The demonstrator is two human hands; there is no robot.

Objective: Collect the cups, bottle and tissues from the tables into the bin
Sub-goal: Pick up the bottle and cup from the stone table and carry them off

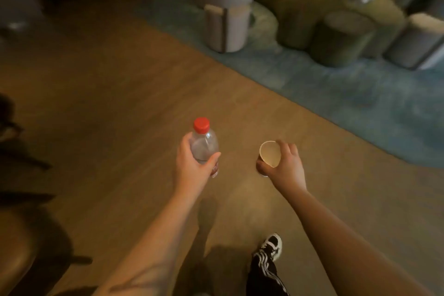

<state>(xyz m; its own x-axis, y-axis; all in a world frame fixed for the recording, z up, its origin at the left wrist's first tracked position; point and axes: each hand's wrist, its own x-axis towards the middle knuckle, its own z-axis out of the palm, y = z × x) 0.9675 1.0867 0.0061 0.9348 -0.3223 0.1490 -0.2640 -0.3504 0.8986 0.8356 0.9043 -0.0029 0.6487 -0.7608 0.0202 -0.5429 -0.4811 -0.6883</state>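
Observation:
A clear plastic bottle (205, 142) with a red cap is upright in my left hand (192, 170), which wraps around its lower body and covers most of the label. My right hand (286, 163) grips a paper cup (270, 153) by its side, with the cup's pale, empty inside facing me. Both hands are held out over a wooden floor, level with each other and about a hand's width apart. No bin, table or tissue shows in this blurred view.
A blue-green carpet (348, 94) borders the wooden floor (108, 91) at the right. Light and olive round stools (228, 29) and seats (341, 41) stand on it at the top. Dark chair shapes (21, 156) line the left edge. My right foot in a black-and-white shoe (272, 245) is below.

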